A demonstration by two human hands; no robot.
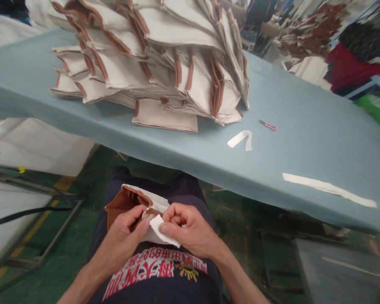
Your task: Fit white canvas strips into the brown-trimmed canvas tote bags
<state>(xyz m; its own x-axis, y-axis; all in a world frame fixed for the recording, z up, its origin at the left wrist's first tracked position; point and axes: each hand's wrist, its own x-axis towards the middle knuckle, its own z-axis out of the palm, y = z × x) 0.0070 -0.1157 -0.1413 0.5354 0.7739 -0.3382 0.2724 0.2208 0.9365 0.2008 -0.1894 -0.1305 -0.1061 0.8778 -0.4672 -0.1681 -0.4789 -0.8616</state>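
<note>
On my lap lies a white fabric pouch with a brown lining, its opening facing up and left. My left hand grips the pouch's edge, thumb outside and fingers partly inside the brown lining. Between the thumb and fingers of my right hand is a small white fabric strip, pressed close against the pouch edge. The two hands nearly meet at the rim. The right hand's curled fingertips are partly hidden behind the strip.
A big heap of white pouches with brown edging covers the far left of the blue-covered table. Right of it lie pink-handled snips, a folded white strip and a longer white strip. A metal frame stands at left.
</note>
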